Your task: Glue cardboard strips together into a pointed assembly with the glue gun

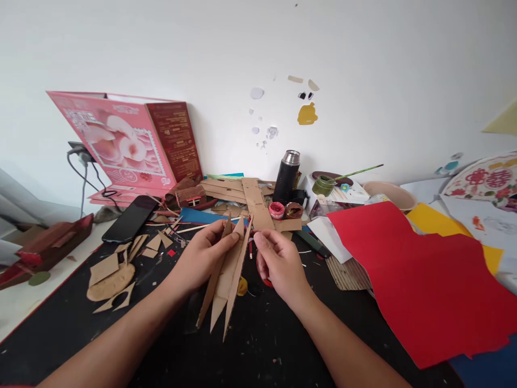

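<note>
My left hand (203, 257) grips a long cardboard piece (228, 275) made of narrow pointed strips, with the thumb pressed on its upper face. The strips stand apart along their length, and their near tips point down toward me. Close to the far right tip is my right hand (280, 264), its fingers curled in a pinch. What lies between those fingertips is too small to name. A dark red rounded object (262, 269) shows beneath the right palm, mostly hidden. Under the cardboard a small yellow item (242, 286) lies on the black tabletop (181, 345).
Cardboard scraps (111, 275) and a phone (130, 218) lie left, before a pink box (121, 143). Behind my hands stand a black thermos (287, 178) and a red paint pot (277, 210). A green paint jar (324, 185) and red sheet (420, 285) occupy the right.
</note>
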Motion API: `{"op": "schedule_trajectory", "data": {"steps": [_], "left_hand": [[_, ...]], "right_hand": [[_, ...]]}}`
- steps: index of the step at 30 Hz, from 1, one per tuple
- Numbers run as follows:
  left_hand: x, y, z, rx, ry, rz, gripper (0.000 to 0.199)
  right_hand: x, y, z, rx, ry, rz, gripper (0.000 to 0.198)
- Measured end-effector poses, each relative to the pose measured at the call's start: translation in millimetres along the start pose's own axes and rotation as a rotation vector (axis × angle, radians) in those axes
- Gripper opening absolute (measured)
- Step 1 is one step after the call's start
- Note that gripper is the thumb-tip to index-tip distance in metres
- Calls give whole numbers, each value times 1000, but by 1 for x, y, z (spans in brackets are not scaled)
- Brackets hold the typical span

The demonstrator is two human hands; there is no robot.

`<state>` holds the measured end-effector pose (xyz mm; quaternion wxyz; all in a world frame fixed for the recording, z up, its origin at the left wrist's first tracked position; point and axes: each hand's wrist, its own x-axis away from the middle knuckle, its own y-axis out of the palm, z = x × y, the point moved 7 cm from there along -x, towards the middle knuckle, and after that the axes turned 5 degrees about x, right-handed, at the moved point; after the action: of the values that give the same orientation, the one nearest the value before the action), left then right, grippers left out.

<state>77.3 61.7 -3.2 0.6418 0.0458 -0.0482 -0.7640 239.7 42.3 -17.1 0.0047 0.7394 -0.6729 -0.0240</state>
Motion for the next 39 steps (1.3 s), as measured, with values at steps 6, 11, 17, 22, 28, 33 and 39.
{"op": "schedule_trajectory", "data": {"steps": [6,11,17,22,28,33,39], "left_hand": [[2,0,2,-99,60,-26,35],[3,3,7,-166,103,-32,29],[4,4,7,-266,123,-50,21],[6,3,8,-353,139,-37,20],[10,8,14,-466,189,-23,20],[11,9,14,-460,189,-27,21],[14,12,23,-451,237,-16,17]], "right_hand": [[0,3,2,3,19,-23,49],[0,2,2,21,3,-17,44],[-1,1,3,50,-23,-4,43],[-1,1,6,61,-28,-3,42],[-1,0,7,83,-59,16,39],[0,-1,4,112,-67,25,37],[3,-2,-3,126,-98,15,36]]}}
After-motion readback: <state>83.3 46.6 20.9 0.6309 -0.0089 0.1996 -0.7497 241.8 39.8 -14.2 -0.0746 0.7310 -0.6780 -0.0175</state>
